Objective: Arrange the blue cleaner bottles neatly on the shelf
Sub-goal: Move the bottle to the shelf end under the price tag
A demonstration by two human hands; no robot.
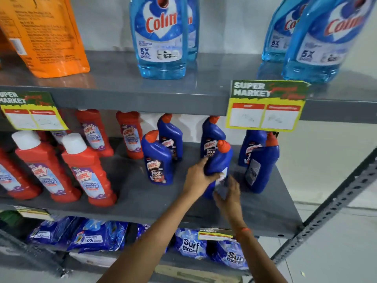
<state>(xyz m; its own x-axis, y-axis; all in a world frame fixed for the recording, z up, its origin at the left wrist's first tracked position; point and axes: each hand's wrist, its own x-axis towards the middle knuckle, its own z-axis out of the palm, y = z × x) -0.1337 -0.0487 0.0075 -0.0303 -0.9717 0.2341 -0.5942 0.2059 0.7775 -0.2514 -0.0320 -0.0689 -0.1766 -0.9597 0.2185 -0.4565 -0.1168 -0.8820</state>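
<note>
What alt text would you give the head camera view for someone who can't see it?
Both hands, left hand and right hand, grip a dark blue cleaner bottle on the grey middle shelf, among other blue bottles. Red cleaner bottles stand to the left.

Views: one, head-worn, wide-angle. Position: held close before a grey metal shelf rack (130, 99), at about the height of the upper shelf edge. Direction: faced forward and tilted down, so the middle shelf (265, 209) is seen from above and the tier beneath only partly. Nearness: close; both forearms are seen entering from the bottom edge, and the hands are met near frame centre. Framing: bottles on the top tier are cut off by the upper border; straight lines are bowed toward the edges. Shared coverage: not applicable, single view
</note>
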